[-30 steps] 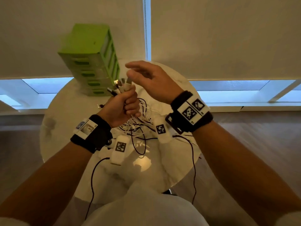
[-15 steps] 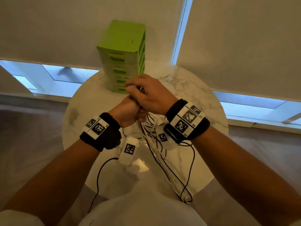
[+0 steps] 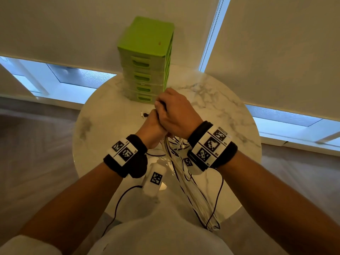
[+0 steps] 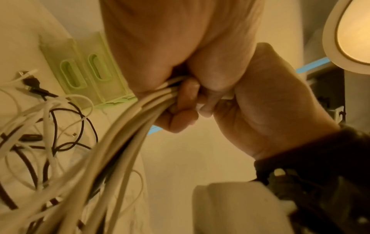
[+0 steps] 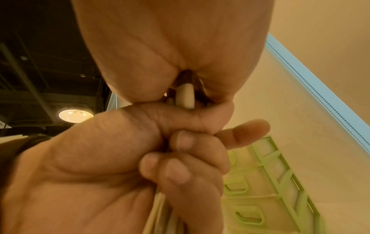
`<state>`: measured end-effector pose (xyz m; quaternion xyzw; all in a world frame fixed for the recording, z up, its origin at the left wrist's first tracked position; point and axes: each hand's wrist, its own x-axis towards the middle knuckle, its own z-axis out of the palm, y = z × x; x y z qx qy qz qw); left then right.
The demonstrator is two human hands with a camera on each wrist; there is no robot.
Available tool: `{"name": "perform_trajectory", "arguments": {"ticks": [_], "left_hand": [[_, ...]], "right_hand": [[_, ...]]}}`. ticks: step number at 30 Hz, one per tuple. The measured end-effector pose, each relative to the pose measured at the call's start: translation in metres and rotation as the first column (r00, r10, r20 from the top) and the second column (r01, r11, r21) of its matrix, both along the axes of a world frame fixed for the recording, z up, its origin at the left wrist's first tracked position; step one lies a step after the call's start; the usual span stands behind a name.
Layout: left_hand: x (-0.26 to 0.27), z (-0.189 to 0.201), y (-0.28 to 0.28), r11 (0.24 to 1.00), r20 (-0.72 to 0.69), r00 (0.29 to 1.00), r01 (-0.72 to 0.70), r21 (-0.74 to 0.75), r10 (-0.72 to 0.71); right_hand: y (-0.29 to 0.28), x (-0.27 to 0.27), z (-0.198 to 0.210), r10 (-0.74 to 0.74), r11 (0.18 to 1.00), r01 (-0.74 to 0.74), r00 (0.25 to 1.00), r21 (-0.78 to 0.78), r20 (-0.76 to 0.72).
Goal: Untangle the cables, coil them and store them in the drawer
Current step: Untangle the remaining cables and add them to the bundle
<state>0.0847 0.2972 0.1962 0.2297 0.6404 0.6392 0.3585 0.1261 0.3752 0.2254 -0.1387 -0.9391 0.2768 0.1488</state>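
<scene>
In the head view both hands meet above the round marble table (image 3: 220, 111). My left hand (image 3: 152, 126) grips a bundle of white and dark cables (image 3: 191, 188) in its fist. The bundle hangs from the fist toward my body, and its loops end past the table's front edge. My right hand (image 3: 165, 107) is clasped over the top of the left fist, fingers curled round the cable ends. A white connector (image 5: 185, 96) shows between the two hands in the right wrist view. The green drawer unit (image 3: 147, 57) stands just behind the hands with its drawers closed.
More loose white and dark cables (image 4: 50, 126) lie tangled on the table beside the drawer unit (image 4: 80, 71). A few plug ends (image 3: 144, 115) lie left of the hands. Thin dark leads (image 3: 117, 207) from the wrist cameras trail off the table's front.
My right hand has come down from above the cable ends and closed over the left fist. The bundle, earlier heaped on the table, now hangs drawn out toward my body.
</scene>
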Motion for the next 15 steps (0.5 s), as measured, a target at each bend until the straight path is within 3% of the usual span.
{"name": "perform_trajectory", "arguments": {"ticks": [3, 7, 12, 15], "left_hand": [[-0.004, -0.007, 0.000, 0.993, -0.086, 0.991, 0.094, -0.065, -0.100], [-0.008, -0.010, -0.005, 0.961, -0.069, 0.969, 0.222, -0.167, -0.236], [-0.011, -0.014, -0.001, 0.966, -0.127, 0.972, 0.171, -0.195, -0.198], [-0.011, -0.016, 0.001, 0.963, 0.002, 0.980, 0.194, -0.186, -0.197]], "right_hand": [[0.002, 0.000, -0.005, -0.008, 0.999, 0.008, 1.000, -0.047, 0.013], [0.010, -0.001, -0.018, 0.027, 0.986, -0.024, 1.000, -0.167, 0.016], [0.008, -0.005, -0.020, 0.091, 0.983, -0.090, 0.996, -0.157, 0.000], [0.025, -0.001, -0.017, 0.115, 0.895, -0.085, 0.992, -0.438, 0.042]]}}
